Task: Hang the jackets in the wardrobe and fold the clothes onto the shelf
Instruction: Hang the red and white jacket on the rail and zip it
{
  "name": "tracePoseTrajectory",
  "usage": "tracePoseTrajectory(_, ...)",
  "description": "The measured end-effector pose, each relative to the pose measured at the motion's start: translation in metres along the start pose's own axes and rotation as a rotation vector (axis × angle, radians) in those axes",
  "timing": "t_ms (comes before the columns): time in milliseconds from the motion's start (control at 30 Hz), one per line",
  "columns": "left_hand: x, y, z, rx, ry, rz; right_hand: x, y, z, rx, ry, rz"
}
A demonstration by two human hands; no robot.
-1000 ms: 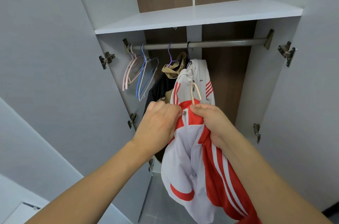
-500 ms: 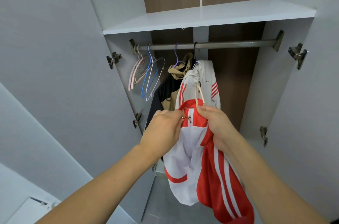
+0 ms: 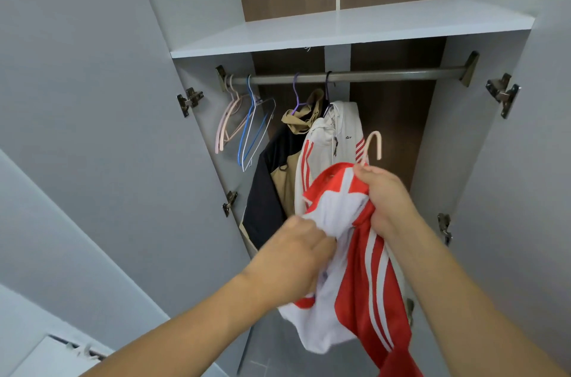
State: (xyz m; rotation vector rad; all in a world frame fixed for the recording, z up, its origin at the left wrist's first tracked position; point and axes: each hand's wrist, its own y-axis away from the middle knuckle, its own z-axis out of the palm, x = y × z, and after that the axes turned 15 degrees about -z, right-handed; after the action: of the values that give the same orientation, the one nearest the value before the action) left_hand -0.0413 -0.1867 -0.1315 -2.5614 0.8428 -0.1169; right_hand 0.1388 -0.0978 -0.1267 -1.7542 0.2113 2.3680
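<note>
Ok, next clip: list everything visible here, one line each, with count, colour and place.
red and white striped jacket: one, held in front of wardrobe, on pale pink hanger
white jacket with red stripes: one, hanging on rail
black and tan jacket: one, hanging left of it
metal rail: one, grey, under shelf
white shelf: one, above rail
spare hangers: several, pink, blue, white, rail's left end
door hinges: silver, both sides
left hand: grips jacket
right hand: grips collar

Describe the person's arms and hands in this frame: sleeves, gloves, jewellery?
Both forearms are bare up to the frame edge, with no sleeves in view. The left hand and right hand wear no gloves. No rings, watch or wristband show on either, and no markings are visible.
</note>
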Motion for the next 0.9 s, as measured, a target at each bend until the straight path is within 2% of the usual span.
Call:
tracePoseTrajectory(33,0.001,0.008,0.002,-0.070,0.030,0.007,-0.003,-0.006,-0.004,0.024,0.006,-0.007)
tracePoseTrajectory(100,-0.002,0.010,0.004,-0.177,0.154,-0.103,-0.008,-0.011,-0.009,-0.011,0.009,-0.019)
tracePoseTrajectory(200,-0.008,-0.009,0.002,-0.255,0.478,-0.477,-0.012,-0.006,-0.001,-0.193,0.057,-0.039)
tracePoseTrajectory(267,-0.010,-0.027,0.006,-0.291,0.541,-0.678,-0.012,-0.001,0.007,-0.267,0.108,-0.052)
tracePoseTrajectory(333,-0.007,-0.039,0.012,-0.334,0.542,-0.716,-0.014,0.001,0.011,-0.280,0.165,-0.041)
tracePoseTrajectory(400,-0.003,-0.043,0.016,-0.338,0.674,-0.695,-0.016,0.001,0.009,-0.279,0.182,-0.037)
tracePoseTrajectory(500,-0.001,-0.049,0.017,-0.346,0.793,-0.677,-0.018,0.003,0.002,-0.281,0.087,-0.055)
tracePoseTrajectory(600,-0.005,-0.051,0.015,-0.260,1.019,-0.858,-0.016,0.004,-0.010,-0.225,0.082,-0.128)
tracePoseTrajectory(733,-0.023,-0.040,0.004,-0.061,1.461,-1.191,-0.006,0.010,-0.030,-0.158,0.298,-0.316)
tracePoseTrajectory(800,-0.032,-0.039,-0.003,-0.036,1.641,-1.234,0.002,0.017,-0.036,-0.157,0.335,-0.357)
tracePoseTrajectory(900,-0.033,-0.047,-0.011,-0.010,1.768,-1.171,0.014,0.035,-0.032,-0.234,0.301,-0.324)
